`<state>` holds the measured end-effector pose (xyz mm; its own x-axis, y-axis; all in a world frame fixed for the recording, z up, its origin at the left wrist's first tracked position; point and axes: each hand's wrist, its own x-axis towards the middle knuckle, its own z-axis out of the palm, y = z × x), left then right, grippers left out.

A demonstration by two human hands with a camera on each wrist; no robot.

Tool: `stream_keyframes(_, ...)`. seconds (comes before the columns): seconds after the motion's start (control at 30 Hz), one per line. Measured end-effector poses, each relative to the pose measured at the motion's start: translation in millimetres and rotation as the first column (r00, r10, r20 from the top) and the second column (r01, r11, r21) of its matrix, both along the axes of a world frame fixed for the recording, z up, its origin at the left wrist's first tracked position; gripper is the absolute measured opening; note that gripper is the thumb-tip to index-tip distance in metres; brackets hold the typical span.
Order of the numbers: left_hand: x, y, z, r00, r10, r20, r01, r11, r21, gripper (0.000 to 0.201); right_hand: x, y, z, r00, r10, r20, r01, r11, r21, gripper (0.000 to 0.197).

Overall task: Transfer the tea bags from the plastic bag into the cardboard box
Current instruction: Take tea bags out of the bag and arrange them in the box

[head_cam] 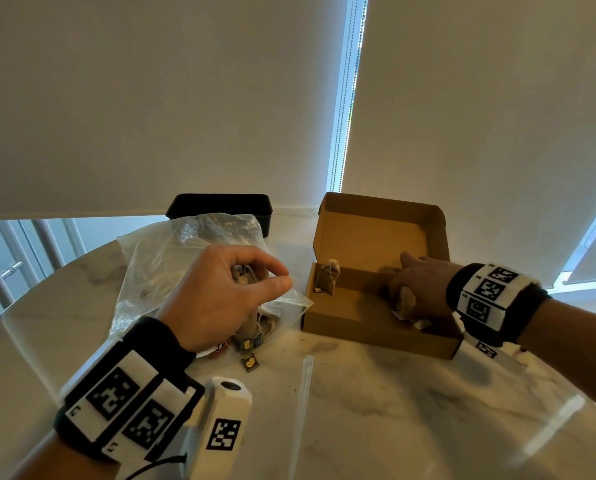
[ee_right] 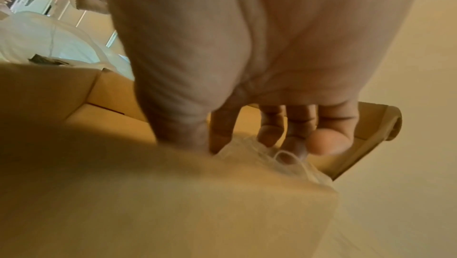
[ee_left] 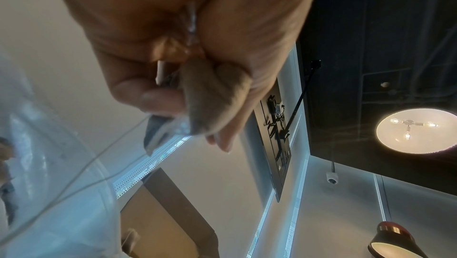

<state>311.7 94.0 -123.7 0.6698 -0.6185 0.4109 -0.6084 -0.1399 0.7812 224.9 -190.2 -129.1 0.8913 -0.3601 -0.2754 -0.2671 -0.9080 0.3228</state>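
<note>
The left hand (head_cam: 220,289) grips tea bags (head_cam: 242,275) above the plastic bag (head_cam: 171,258); the right hand (head_cam: 417,282) holds one (head_cam: 405,299) inside the cardboard box (head_cam: 376,327). Better to lay it flat, then let go.

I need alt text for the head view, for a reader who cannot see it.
Over a round marble table, the left hand grips tea bags above a clear plastic bag, while the right hand sets a tea bag into an open cardboard box. One tea bag leans in the box's left corner; a black tray stands behind.
</note>
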Motion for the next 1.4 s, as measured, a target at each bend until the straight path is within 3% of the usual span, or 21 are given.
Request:
stream_keyframes(0.63,-0.7,1.3,0.5,1.0,-0.003,0.004,0.003,1.0,0.01,0.008,-8.1,1.4,4.8,0.997,-0.019,0.074,0.013,0.997,0.08,0.042)
stream_keyframes(0.8,-0.9,1.3,1.1,1.0,0.001,0.005,-0.001,1.0,0.008,0.006,-23.2,14.2,18.8,0.985,0.045,0.166,-0.072,0.984,0.162,0.028)
stream_keyframes(0.93,-2.2,0.3,1.5,1.0,-0.001,0.01,0.001,1.0,0.013,0.007,-35.3,38.3,19.5,1.0,0.017,0.021,-0.023,0.947,0.321,0.033)
stream_keyframes(1.17,-2.6,1.0,3.0,1.0,0.003,-0.021,-0.004,1.0,-0.013,0.007,-46.8,53.4,2.2,0.996,0.032,0.085,-0.05,0.976,0.214,0.022)
stream_keyframes(1.4,1.3,4.2,4.5,0.998,-0.029,-0.062,0.027,0.999,-0.046,0.035,-54.9,61.4,3.5,0.996,0.032,0.084,-0.05,0.973,0.224,0.023)
